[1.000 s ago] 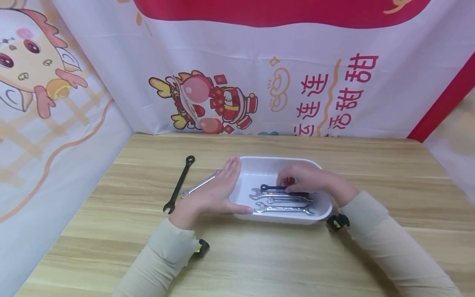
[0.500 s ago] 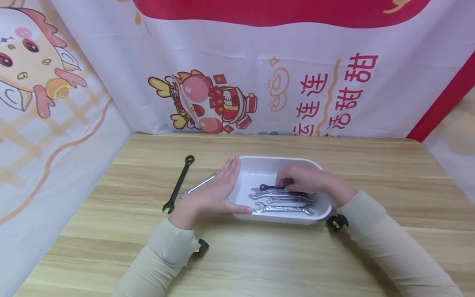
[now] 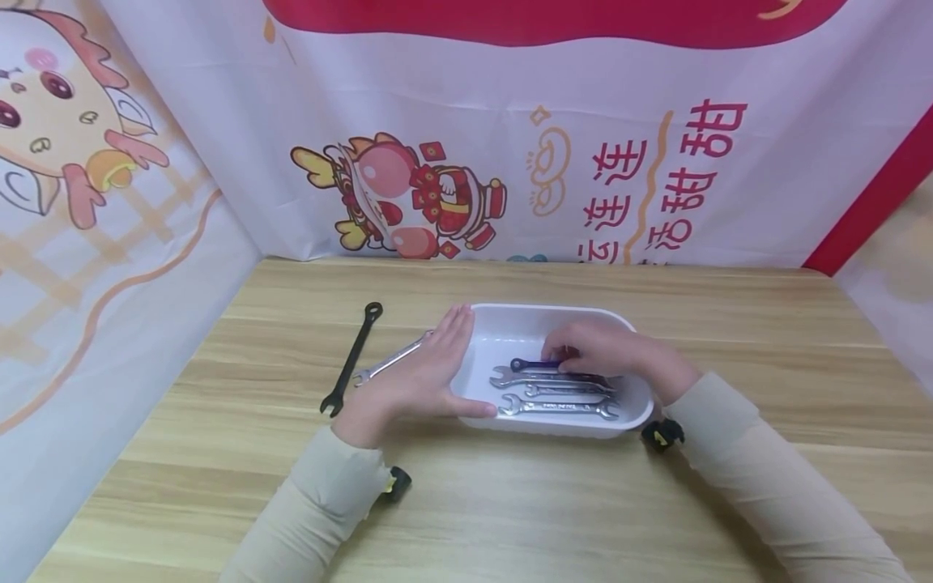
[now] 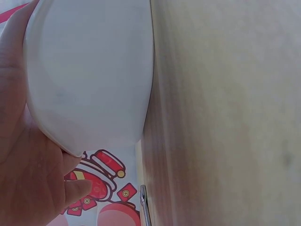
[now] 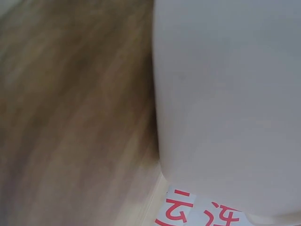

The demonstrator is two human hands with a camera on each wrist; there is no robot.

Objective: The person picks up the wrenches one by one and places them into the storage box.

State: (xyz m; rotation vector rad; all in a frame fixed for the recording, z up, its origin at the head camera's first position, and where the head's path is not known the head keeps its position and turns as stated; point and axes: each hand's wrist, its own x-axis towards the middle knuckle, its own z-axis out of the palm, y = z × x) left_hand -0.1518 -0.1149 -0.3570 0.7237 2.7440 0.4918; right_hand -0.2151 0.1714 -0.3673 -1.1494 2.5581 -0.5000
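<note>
The right hand (image 3: 601, 350), fingers pinched on a dark wrench (image 3: 535, 365) inside the white tray (image 3: 510, 325), seems to be lining it up; the left hand (image 3: 419, 382), fingers straight and thumb apart, touches the tray's left end. Next likely calls for a gentle release. Tray: one dark wrench, three silver wrenches (image 3: 559, 408) visible; left of tray, on the desk (image 3: 510, 502): one black wrench (image 3: 353, 358), one loose silver wrench (image 3: 394, 359)
</note>
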